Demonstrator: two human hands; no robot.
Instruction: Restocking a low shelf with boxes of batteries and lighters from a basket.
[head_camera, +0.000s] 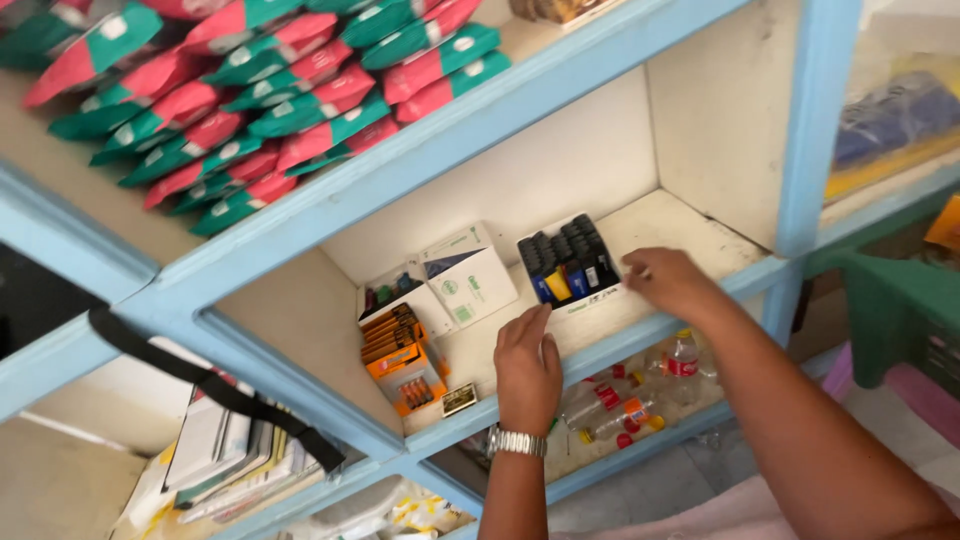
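Looking from left to right along the blue shelf (330, 215), I see red and green packets (250, 90) up on top, then an orange box (405, 365) and a white box (470, 280) down in the middle part. My left hand (527, 368) lies flat with its fingers together, its tips touching the front of the little tray of lighters (568, 268), and my right hand (672, 282) is loosely open, its fingertips at the tray's right side.

light: bright daylight, strongest right | shadows: soft | blur: slight motion softness | edges: tilted, overexposed top-right
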